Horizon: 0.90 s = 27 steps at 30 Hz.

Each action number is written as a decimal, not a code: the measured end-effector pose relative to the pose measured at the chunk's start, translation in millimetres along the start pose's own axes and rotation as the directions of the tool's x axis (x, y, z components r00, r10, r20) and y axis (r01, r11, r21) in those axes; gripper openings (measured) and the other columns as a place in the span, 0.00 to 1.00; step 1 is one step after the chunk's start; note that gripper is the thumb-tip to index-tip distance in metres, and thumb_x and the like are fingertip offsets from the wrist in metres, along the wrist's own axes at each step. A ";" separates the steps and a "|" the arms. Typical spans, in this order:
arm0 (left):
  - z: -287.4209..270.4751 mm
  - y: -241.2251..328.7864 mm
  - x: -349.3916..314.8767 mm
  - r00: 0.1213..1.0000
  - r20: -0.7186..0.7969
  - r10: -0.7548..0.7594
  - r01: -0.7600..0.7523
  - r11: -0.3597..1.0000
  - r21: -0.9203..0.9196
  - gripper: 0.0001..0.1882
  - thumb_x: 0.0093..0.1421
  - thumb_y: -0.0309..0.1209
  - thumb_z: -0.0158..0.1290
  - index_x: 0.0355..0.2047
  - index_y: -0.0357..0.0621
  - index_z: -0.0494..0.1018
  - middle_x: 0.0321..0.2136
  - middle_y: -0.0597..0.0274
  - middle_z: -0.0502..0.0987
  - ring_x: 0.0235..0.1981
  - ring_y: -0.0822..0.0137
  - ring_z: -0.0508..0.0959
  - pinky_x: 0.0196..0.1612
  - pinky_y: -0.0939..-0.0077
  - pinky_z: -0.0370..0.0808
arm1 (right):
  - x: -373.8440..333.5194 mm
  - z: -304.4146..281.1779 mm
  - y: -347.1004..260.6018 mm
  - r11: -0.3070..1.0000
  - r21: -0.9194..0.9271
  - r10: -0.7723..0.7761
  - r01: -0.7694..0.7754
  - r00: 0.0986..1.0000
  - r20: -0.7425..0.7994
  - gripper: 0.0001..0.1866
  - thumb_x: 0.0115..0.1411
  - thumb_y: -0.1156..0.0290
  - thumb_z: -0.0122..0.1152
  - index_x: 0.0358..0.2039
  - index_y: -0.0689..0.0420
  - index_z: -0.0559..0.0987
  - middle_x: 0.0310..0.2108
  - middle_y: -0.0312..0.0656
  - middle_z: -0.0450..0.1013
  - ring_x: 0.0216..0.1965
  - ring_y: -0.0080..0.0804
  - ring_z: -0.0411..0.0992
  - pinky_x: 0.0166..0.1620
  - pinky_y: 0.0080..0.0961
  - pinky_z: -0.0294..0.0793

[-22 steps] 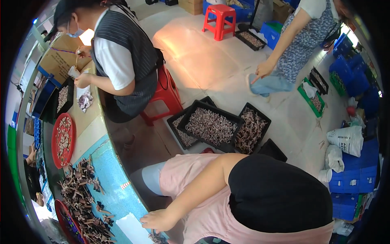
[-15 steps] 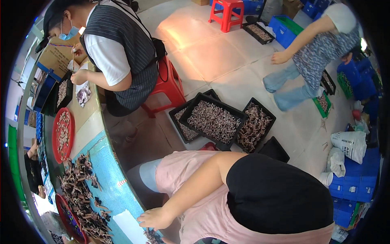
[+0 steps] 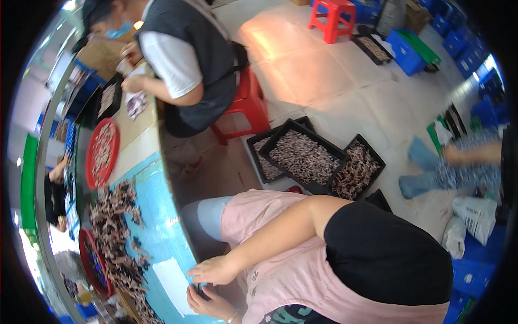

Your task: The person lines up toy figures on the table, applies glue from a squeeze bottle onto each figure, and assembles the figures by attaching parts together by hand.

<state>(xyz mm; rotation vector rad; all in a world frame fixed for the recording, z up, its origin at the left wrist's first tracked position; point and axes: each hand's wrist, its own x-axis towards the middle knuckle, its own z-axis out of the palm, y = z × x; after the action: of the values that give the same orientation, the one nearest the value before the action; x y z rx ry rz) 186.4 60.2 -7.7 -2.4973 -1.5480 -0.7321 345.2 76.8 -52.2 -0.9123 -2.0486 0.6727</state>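
At the front edge of the blue tabletop (image 3: 154,186), my two hands are close together. My right hand (image 3: 216,269) reaches in from above, its fingers stretched out and slightly apart. Just below it my left hand (image 3: 211,304), with a bracelet at the wrist, curls its fingers round a small dark piece (image 3: 202,290). The hands largely hide that piece, so its kind does not show. Beside them lies a white sheet (image 3: 174,283). Further left, a long pile of small brown and dark forked pieces (image 3: 116,229) spreads along the table.
Two red round trays (image 3: 102,153) (image 3: 93,262) hold small pieces. Black trays (image 3: 305,157) of similar pieces stand on the floor. A masked co-worker (image 3: 181,65) sits on a red stool (image 3: 243,110) at the table. Another person (image 3: 467,164) is at the right, by blue crates (image 3: 467,272).
My left hand has come into view, and my right hand has met it by the table edge. The view has shifted. The person at the right has moved nearer, toward the right rim.
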 end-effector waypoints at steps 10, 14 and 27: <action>-17.9 -10.6 -13.2 0.995 0.029 -0.100 0.102 0.988 -0.118 0.22 0.49 0.30 0.60 0.46 0.40 0.73 0.46 0.53 0.75 0.49 0.51 0.71 0.54 0.57 0.62 | -11.7 -24.7 -18.8 0.982 -0.017 0.189 -0.189 0.979 0.070 0.28 0.51 0.74 0.64 0.54 0.63 0.68 0.61 0.55 0.58 0.62 0.51 0.58 0.62 0.38 0.60; -22.3 -15.9 -23.0 0.983 0.029 -0.183 0.185 0.969 -0.161 0.23 0.47 0.31 0.62 0.45 0.43 0.74 0.46 0.58 0.75 0.49 0.54 0.71 0.53 0.59 0.62 | 3.2 -42.3 -12.4 0.974 0.121 0.182 -0.191 0.980 0.080 0.23 0.53 0.75 0.62 0.50 0.62 0.70 0.55 0.54 0.64 0.57 0.50 0.63 0.59 0.38 0.63; -17.9 -19.9 -21.2 0.968 0.001 -0.250 0.241 0.931 -0.275 0.29 0.47 0.33 0.63 0.51 0.40 0.70 0.46 0.57 0.74 0.48 0.56 0.71 0.51 0.61 0.63 | 186.4 -95.4 103.7 0.418 -0.538 0.555 -0.732 0.675 -0.486 0.32 0.53 0.50 0.63 0.47 0.63 0.67 0.48 0.57 0.64 0.50 0.55 0.66 0.49 0.45 0.70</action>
<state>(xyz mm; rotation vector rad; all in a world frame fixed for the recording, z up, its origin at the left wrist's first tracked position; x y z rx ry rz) 155.4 46.2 -4.7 -2.4789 -1.8876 -1.0878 380.0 299.5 9.3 -2.2243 -1.6585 0.0708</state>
